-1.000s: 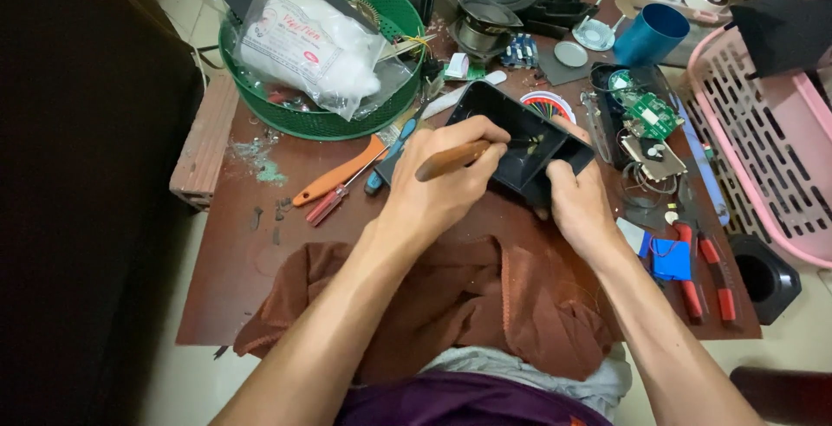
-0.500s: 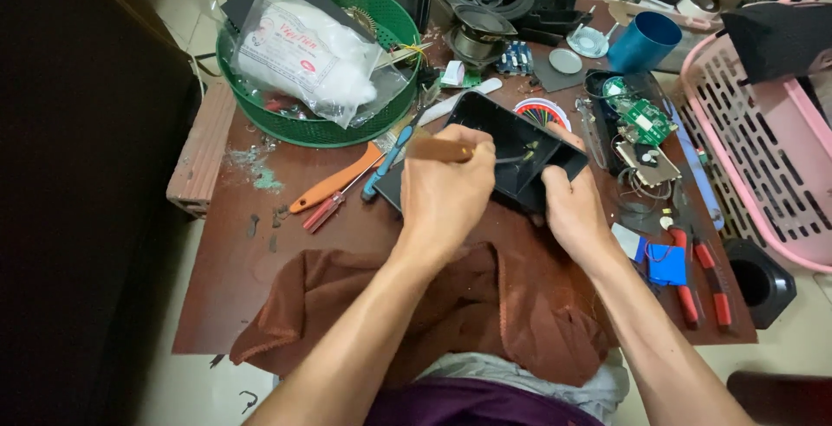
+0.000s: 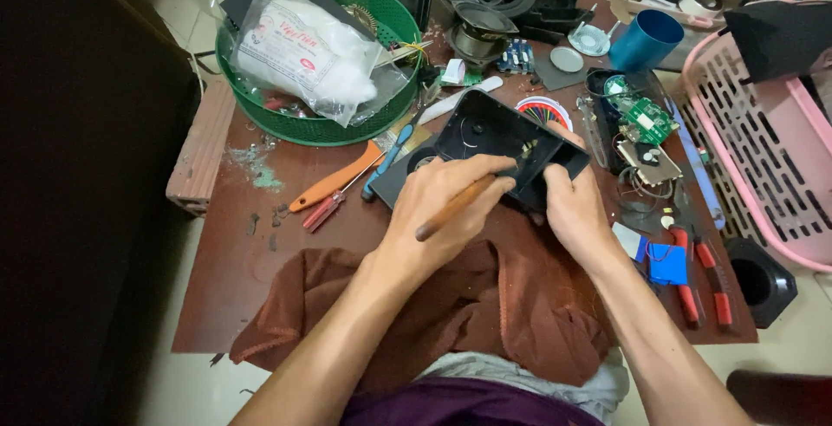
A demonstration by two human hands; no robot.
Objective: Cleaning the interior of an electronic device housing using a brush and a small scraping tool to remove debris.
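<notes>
A brown cloth [image 3: 485,313] lay closest to me on the brown table [image 3: 251,261], and just past it my left hand [image 3: 438,209] had its fingers curled tight around a brush with a wooden handle [image 3: 459,205], its tip down inside the black plastic case [image 3: 507,144]. My right hand [image 3: 568,205] gripped the near right edge of that case, holding it tilted up above the middle of the table. Farther off lay an orange screwdriver [image 3: 334,186], then a green basket [image 3: 347,118] holding a white bag [image 3: 303,49], and a blue cup [image 3: 646,40].
</notes>
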